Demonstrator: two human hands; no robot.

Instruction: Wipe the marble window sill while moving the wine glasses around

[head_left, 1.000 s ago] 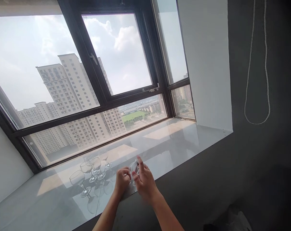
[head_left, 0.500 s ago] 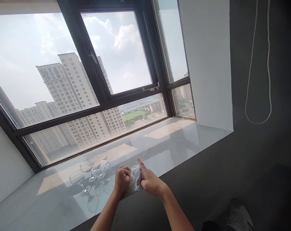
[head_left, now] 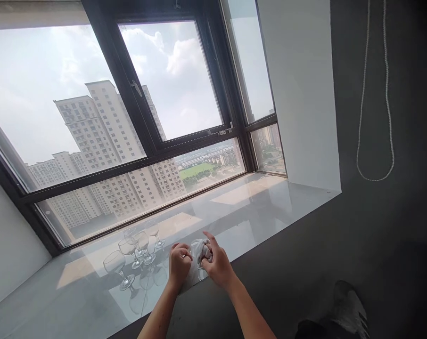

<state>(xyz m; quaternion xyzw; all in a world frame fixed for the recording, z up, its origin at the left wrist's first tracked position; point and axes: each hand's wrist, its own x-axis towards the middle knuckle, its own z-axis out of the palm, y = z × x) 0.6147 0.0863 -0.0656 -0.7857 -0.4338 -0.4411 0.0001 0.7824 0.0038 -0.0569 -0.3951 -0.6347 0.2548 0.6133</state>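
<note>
My left hand (head_left: pixel 180 264) is closed, fingers curled, over the front part of the windowsill. It grips what looks like a wine glass, mostly hidden by the fingers and the cloth, with only a faint clear edge showing between my hands. My right hand (head_left: pixel 217 262) is shut on a crumpled pale grey cloth (head_left: pixel 200 249), pressed against the glass, its index finger stretched out. To the left of my hands, several clear stemmed wine glasses (head_left: pixel 114 262) stand upright in a group on the glossy windowsill (head_left: pixel 82 306).
A dark-framed window (head_left: pixel 146 141) with a handle (head_left: pixel 137 88) rises behind the sill. A looped blind chain (head_left: pixel 390 117) hangs against the dark wall at the right. The sill's front edge runs beneath my forearms. A shoe (head_left: pixel 349 310) shows at the lower right.
My right hand has turned slightly and shifted a little left with the cloth, which looks more bunched. My left hand stays almost in place. The view has shifted slightly.
</note>
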